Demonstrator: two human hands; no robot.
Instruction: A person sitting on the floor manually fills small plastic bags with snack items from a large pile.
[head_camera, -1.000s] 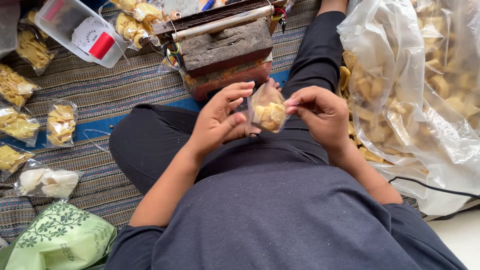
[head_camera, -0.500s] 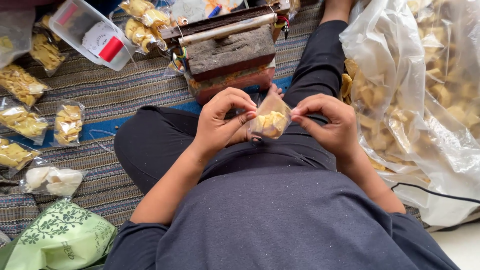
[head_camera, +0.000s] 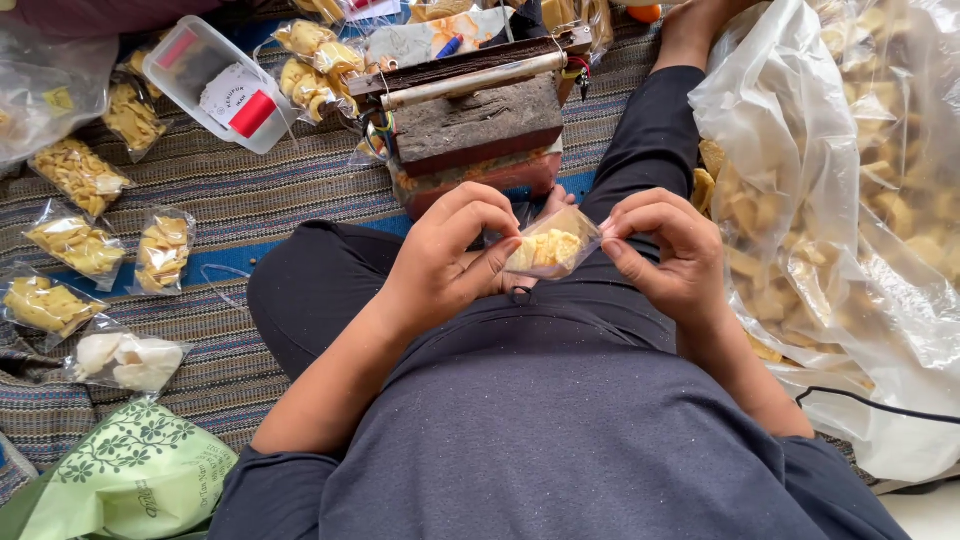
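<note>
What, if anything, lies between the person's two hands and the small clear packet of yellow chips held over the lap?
Nothing visible does. The left hand and right hand each pinch an end of the small packet of chips directly, above the dark trousers. The wooden sealing block stands farther out, beyond the hands.

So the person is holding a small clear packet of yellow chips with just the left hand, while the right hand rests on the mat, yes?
Not quite. The head view shows both hands on the small clear packet of yellow chips: the left hand pinches one end and the right hand pinches the other, over the lap. The right hand is not resting on the mat.
</note>
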